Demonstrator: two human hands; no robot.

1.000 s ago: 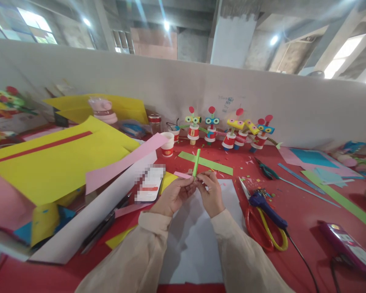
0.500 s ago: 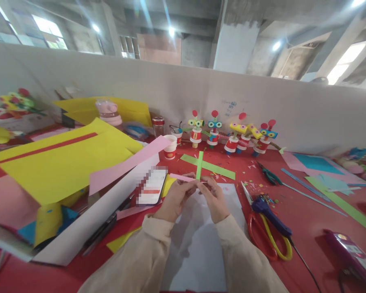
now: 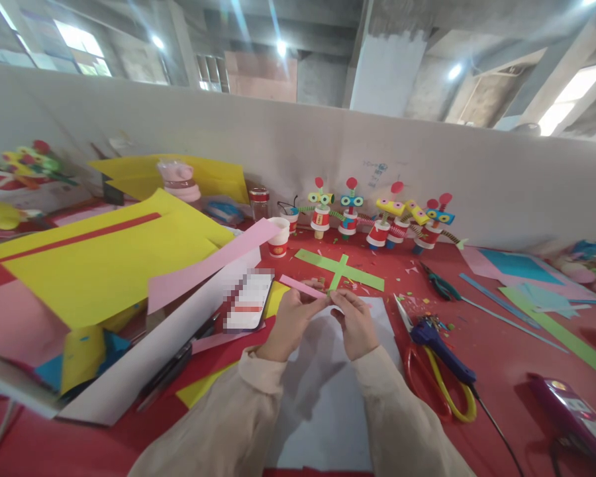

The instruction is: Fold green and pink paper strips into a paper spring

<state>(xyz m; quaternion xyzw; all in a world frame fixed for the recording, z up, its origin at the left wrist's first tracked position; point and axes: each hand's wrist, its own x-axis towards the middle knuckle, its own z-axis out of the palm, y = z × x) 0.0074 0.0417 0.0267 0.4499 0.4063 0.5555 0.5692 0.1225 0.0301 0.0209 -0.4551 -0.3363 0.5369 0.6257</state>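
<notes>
Both my hands meet over a white sheet of paper [image 3: 322,397], pinching two paper strips where their ends come together. My left hand [image 3: 291,322] is closed near the end of a pink paper strip [image 3: 298,285], which points away to the left. My right hand [image 3: 356,321] has its thumb and finger closed at the lower end of a green paper strip [image 3: 339,270], which leans up and to the right. Fingers partly hide the joint between the strips. Behind them a wider green strip [image 3: 367,276] lies on the red table [image 3: 496,384].
Paper-cup figures [image 3: 348,218] stand along the white partition. A phone [image 3: 251,301], a rolled white sheet [image 3: 179,344] and yellow paper [image 3: 114,265] lie left. Scissors [image 3: 451,391], a glue gun [image 3: 442,351] with its cord and pliers [image 3: 440,281] lie right. Paper cups [image 3: 279,238] stand behind.
The green strip has tipped from upright to leaning right. The pink strip now slants more steeply. My right hand's fingers have shifted and curled near the joint.
</notes>
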